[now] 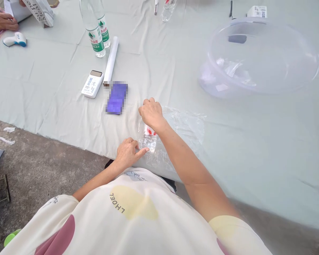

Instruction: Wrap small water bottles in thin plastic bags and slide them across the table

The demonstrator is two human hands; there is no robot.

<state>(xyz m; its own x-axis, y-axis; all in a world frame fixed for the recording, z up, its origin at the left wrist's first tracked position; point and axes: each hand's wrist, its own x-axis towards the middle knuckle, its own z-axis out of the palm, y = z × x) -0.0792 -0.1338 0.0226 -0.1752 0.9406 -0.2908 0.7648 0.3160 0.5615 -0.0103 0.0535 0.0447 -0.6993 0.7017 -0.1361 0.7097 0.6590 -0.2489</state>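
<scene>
R hand [150, 112] — curled over clear btl [149, 139], grip unclear — L hand [127, 153] open alongside

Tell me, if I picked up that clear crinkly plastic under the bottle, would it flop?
Probably floppy: the clear plastic lies in loose wrinkles. It's likely light too, since it looks thin enough for the pale cloth to show through. Tugging it might make the bottle roll, because that seems round and lies on its side.
</scene>
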